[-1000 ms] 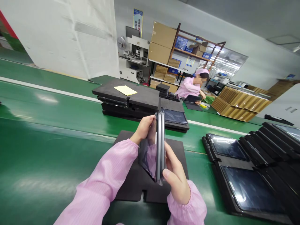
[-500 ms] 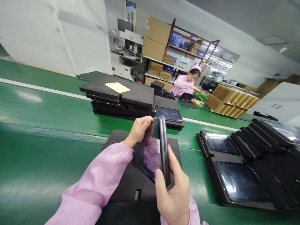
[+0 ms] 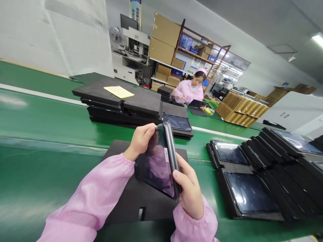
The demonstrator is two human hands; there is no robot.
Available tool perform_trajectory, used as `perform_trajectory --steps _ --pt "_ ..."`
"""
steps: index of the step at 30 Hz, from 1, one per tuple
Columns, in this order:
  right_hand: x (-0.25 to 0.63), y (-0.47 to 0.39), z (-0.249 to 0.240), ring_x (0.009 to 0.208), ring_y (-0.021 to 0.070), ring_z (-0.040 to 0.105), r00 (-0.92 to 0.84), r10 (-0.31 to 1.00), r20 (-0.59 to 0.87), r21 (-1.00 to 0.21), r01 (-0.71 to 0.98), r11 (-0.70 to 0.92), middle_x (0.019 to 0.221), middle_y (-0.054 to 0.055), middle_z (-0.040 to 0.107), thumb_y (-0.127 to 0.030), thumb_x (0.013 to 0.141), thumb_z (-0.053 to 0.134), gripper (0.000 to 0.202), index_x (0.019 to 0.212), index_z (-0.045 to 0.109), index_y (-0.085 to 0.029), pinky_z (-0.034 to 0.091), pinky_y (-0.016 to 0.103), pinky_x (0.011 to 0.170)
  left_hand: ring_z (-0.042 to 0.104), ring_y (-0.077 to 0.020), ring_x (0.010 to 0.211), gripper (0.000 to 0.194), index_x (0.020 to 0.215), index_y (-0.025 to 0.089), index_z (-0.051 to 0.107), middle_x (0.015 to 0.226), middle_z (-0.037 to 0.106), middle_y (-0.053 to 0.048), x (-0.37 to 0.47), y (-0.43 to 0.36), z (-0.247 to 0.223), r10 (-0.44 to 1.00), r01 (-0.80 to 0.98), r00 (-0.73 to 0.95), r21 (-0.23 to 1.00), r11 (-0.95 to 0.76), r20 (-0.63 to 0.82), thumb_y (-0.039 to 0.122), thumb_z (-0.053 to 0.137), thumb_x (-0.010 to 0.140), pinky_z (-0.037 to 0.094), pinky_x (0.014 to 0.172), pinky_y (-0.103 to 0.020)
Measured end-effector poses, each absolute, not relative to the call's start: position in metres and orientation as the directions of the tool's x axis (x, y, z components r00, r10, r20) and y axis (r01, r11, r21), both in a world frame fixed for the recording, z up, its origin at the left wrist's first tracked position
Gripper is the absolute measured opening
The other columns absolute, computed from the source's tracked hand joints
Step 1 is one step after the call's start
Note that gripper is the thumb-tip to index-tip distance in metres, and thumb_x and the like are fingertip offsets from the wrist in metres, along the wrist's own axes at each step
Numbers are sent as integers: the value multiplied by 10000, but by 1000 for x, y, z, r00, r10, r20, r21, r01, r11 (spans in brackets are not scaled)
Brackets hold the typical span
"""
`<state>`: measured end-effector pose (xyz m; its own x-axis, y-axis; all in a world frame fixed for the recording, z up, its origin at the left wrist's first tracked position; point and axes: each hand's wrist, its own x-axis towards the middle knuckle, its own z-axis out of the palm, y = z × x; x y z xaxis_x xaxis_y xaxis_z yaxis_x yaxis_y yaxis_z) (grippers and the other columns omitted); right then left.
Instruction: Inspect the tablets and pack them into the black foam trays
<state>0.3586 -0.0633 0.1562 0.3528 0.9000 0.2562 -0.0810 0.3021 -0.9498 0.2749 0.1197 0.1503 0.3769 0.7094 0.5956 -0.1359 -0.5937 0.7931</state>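
Observation:
Between my hands a small stack of tablet screens (image 3: 157, 168) is held tilted on edge, its glossy dark face turned to the left. A white label (image 3: 166, 155) shows near the edge, and clear film sticks out at the top. My left hand (image 3: 141, 139) is closed on the upper left edge; some of its fingers are hidden behind the stack. Lower down, my right hand (image 3: 189, 185) grips the right side, thumb on the near edge. Below the stack lies a black foam tray (image 3: 123, 201) with a small slot, on the green work surface (image 3: 55, 174).
Black foam trays (image 3: 141, 97) are piled ahead, a yellow sheet (image 3: 119, 91) on top. More trays with tablet screens (image 3: 249, 191) stand at right. Farther back, a co-worker in pink (image 3: 190, 89) handles a dark screen near cardboard dividers (image 3: 242, 109).
The stack has turned so that more of its glossy face shows. My right hand's thumb has shifted from the face to the edge. The camera view has swung slightly right.

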Motion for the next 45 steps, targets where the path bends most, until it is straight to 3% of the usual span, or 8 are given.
perform_trajectory --steps 6,16,23,27,35,38,42,45 --pt "363 -55 158 1293 319 637 284 933 220 -939 -199 282 1331 26 719 -404 815 703 512 1308 715 -266 461 472 1153 347 -116 453 620 536 221 440 475 423 27 277 121 150 701 -120 369 780 -615 610 752 403 855 281 456 -277" --pt "362 -57 161 1361 309 582 243 938 247 -935 -195 297 1380 19 688 -532 825 759 548 1324 695 -313 413 470 1192 425 -131 461 598 586 209 501 503 477 14 272 118 144 673 -100 352 741 -664 651 700 376 902 323 469 -274" --pt "371 -58 161 1344 271 600 182 942 282 -931 -186 315 1374 -2 692 -456 822 778 505 1306 704 -330 423 430 1184 403 -124 450 568 558 216 460 487 455 18 274 114 147 657 -101 321 715 -692 682 662 393 903 313 461 -274" --pt "372 -58 157 1391 250 553 196 937 291 -930 -173 325 1395 -25 677 -295 835 684 488 1323 694 -309 380 411 1214 364 -116 442 556 539 224 409 468 411 29 276 115 148 664 -82 330 721 -688 671 652 398 894 285 449 -272" --pt "382 -68 153 1504 249 394 101 960 259 -938 -212 275 1498 -93 577 -146 623 541 815 1423 614 -289 252 397 1271 402 -121 446 516 551 217 461 483 460 19 278 116 148 651 -53 382 719 -693 656 608 406 883 302 462 -274" --pt "389 -71 152 1443 282 475 94 973 212 -957 -183 226 1467 -63 613 -178 604 536 830 1427 612 -255 322 414 1234 404 -130 448 488 542 226 443 477 450 16 282 120 149 673 -15 396 737 -675 624 580 413 877 306 463 -282" --pt "393 -69 149 1160 314 664 118 982 151 -976 -143 167 1318 -10 719 -275 625 546 800 1420 617 -233 492 437 1075 393 -146 471 448 531 247 378 487 416 13 287 131 148 717 -1 373 773 -635 589 556 425 852 308 471 -297" --pt "392 -65 148 1039 314 694 133 982 130 -981 -125 147 1227 5 756 -312 632 558 759 1382 647 -234 532 443 1003 412 -155 497 435 536 251 371 502 431 6 288 136 145 736 -6 377 796 -605 563 555 413 844 330 488 -300"
